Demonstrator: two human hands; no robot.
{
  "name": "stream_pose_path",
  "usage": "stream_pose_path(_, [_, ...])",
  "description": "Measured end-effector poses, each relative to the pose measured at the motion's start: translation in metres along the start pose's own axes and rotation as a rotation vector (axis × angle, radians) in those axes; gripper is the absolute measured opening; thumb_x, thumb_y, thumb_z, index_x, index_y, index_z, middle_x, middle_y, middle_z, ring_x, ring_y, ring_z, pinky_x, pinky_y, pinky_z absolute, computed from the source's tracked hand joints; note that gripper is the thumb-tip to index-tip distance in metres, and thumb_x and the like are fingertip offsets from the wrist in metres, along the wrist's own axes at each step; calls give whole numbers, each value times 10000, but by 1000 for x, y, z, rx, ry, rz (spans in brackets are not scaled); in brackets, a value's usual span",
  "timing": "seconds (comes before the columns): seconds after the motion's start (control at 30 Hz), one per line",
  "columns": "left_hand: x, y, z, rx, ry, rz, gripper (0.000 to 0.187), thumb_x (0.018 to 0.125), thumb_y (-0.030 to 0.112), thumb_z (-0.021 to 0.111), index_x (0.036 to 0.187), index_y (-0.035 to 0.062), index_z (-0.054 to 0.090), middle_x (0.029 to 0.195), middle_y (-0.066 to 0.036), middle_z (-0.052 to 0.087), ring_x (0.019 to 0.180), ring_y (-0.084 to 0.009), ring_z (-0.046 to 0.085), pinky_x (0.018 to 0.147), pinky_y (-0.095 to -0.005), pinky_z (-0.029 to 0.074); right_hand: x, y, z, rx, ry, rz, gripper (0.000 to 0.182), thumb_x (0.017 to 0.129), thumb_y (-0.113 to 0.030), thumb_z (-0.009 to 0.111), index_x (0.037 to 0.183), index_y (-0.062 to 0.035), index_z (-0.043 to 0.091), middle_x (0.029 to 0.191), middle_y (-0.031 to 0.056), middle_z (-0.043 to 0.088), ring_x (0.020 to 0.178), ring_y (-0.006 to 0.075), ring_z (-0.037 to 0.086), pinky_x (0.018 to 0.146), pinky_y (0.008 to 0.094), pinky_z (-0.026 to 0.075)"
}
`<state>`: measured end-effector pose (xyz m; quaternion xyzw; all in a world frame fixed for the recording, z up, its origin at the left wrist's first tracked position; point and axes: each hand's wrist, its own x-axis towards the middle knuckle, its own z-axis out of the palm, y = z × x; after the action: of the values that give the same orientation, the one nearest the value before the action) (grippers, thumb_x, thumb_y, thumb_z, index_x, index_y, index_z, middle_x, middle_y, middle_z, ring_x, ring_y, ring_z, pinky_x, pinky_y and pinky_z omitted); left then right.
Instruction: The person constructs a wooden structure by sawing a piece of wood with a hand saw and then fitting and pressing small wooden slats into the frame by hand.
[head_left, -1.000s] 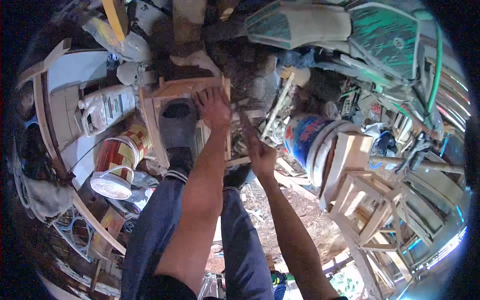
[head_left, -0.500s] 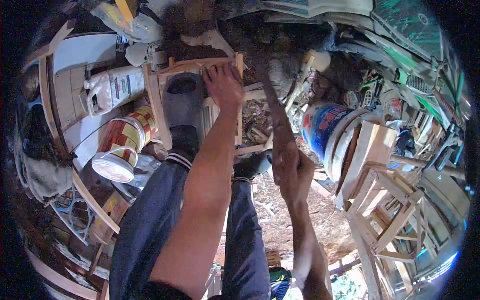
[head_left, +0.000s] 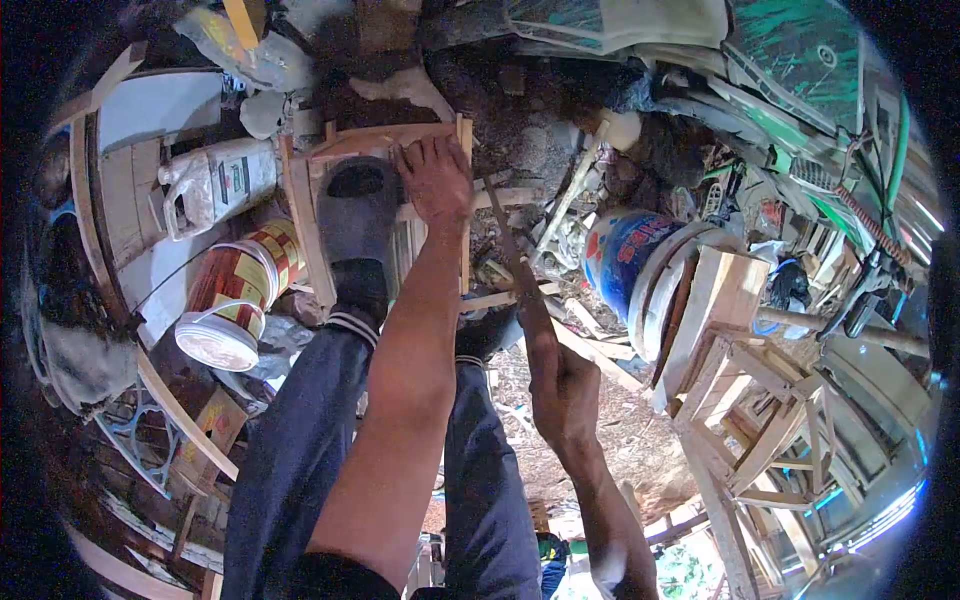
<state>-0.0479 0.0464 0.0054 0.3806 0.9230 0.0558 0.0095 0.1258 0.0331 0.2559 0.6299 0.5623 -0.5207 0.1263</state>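
The left hand point(head_left: 435, 185) lies flat, fingers point(head_left: 415, 160) spread a little, pressing on the far right part of a wooden frame point(head_left: 375, 140). The right hand point(head_left: 562, 385) is closed in a fist around the handle of a saw point(head_left: 510, 250), whose thin blade slants up and left to the frame's right edge. The frame lies on the ground, pale and slatted, with a grey sandal point(head_left: 355, 225) planted on it. A paint can point(head_left: 240, 300) stands just left; a blue bucket point(head_left: 625, 260) lies to the right.
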Motion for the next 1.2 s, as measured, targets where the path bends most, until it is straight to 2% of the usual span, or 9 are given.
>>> stream_pose_path(0.2, [-2,4,-2,-75,-8,1,322,897,234,420,946,-13,621,1035,-174,575,1055,-345,485,1066,-522,214,23,-12,-4,-69,216,-292,476,970,-296,431,663,47,551,525,207,516,433,349,440,452,404,374])
stream_pose_path(0.27, [2,2,-4,-77,-71,-21,336,896,251,426,978,-14,615,1046,-179,576,1062,-344,487,1078,-511,204,21,-16,-17,-137,58,-61,497,968,-305,435,636,54,524,516,210,497,425,340,439,445,420,355])
stream_pose_path(0.33, [1,2,-5,-67,-56,-23,335,893,253,430,990,-10,613,1043,-174,577,1063,-339,489,1078,-506,212,8,-10,-10,-67,37,11,588,954,-433,418,629,50,498,457,104,369,463,170,356,454,384,304])
stream_pose_path(0.47, [0,-1,4,-61,51,-14,315,938,243,359,1030,27,570,1076,-152,535,1059,-297,477,1072,-494,238,-8,-26,-1,-104,62,-56,556,968,-381,413,627,51,495,475,141,384,472,174,374,465,405,328])
stream_pose_path(0.6, [1,2,-6,-43,-189,-59,345,885,251,441,1091,20,594,1143,-146,568,1103,-332,479,1067,-506,241,4,-35,-12,-117,21,54,561,970,-381,408,633,58,500,475,149,387,472,165,370,456,402,322])
stream_pose_path(0.67, [0,1,-2,-54,-177,-57,346,885,252,443,1102,25,588,1151,-144,567,1109,-332,477,1069,-512,228,4,-49,-12,-128,18,48,426,956,-259,444,680,42,564,529,208,523,484,378,535,480,435,394])
stream_pose_path(0.83, [15,1,6,-88,-297,-64,354,898,255,431,1142,37,567,1219,-147,537,1166,-335,447,1077,-535,191,74,-45,29,-145,104,-83,449,943,-318,453,740,60,588,594,236,559,534,368,565,534,461,419])
stream_pose_path(0.93, [21,-7,15,-1,-59,20,345,917,281,401,1108,42,561,1131,-147,542,1126,-307,453,1068,-509,234,103,-40,61,-126,219,-15,527,920,-371,485,675,84,588,582,257,565,603,432,590,565,466,426])
stream_pose_path(1.2, [-1,1,11,-10,-99,-37,354,924,264,390,1106,16,564,1142,-164,523,1135,-318,440,1089,-496,197,114,-30,19,-27,174,-3,547,895,-411,518,707,88,643,639,242,624,633,393,635,599,436,466])
